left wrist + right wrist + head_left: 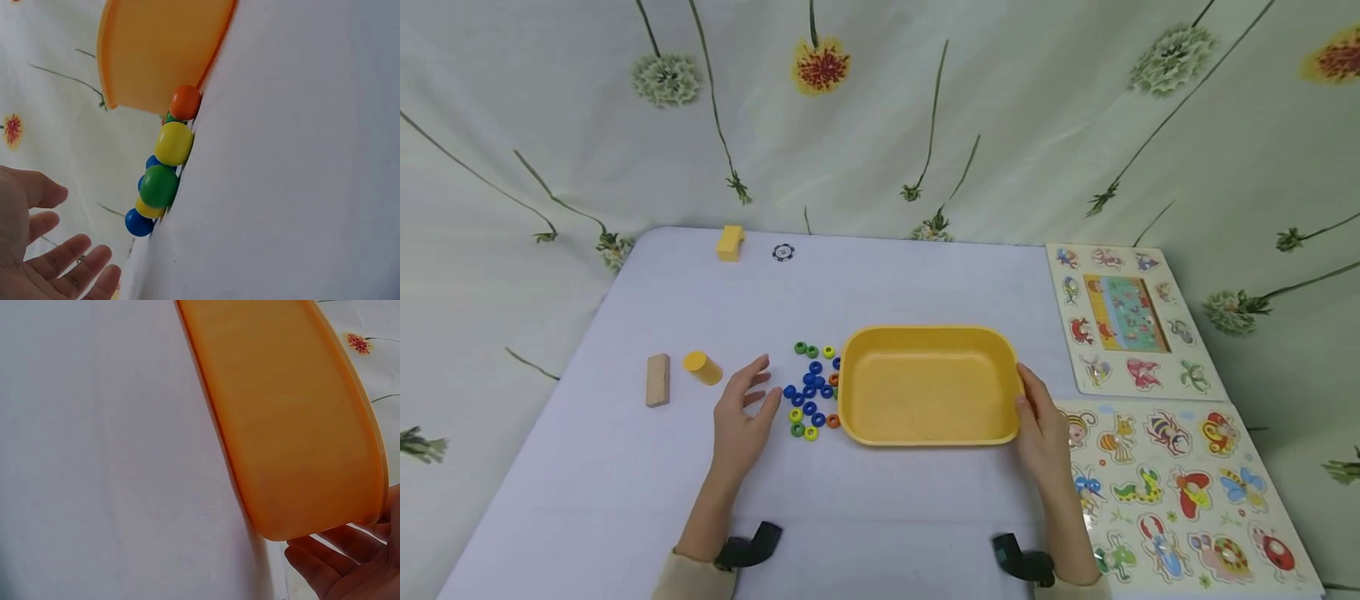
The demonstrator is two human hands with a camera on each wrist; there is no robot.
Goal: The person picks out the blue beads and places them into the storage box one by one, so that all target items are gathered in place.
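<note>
A yellow rectangular tray [928, 387] sits mid-table, its bare inside showing in the head view. My right hand [1041, 429] holds it at the right end, with the thumb at the rim. In the right wrist view its fingers [319, 559] reach along the tray's end wall. Beside the tray's left end lie several round beads [809, 407] in blue, green, yellow and orange, some touching its edge. My left hand [743, 421] hovers just left of them, fingers spread and holding nothing. The left wrist view shows its fingertips apart from the nearest blue bead [139, 222].
Left of the hands are a yellow cylinder [702, 367] and a wooden block [657, 380]. A yellow block [730, 243] and a black-and-white disc [783, 252] lie near the back edge. Two picture puzzle boards, a sea one [1075, 375] and an insect one [1142, 517], fill the right side.
</note>
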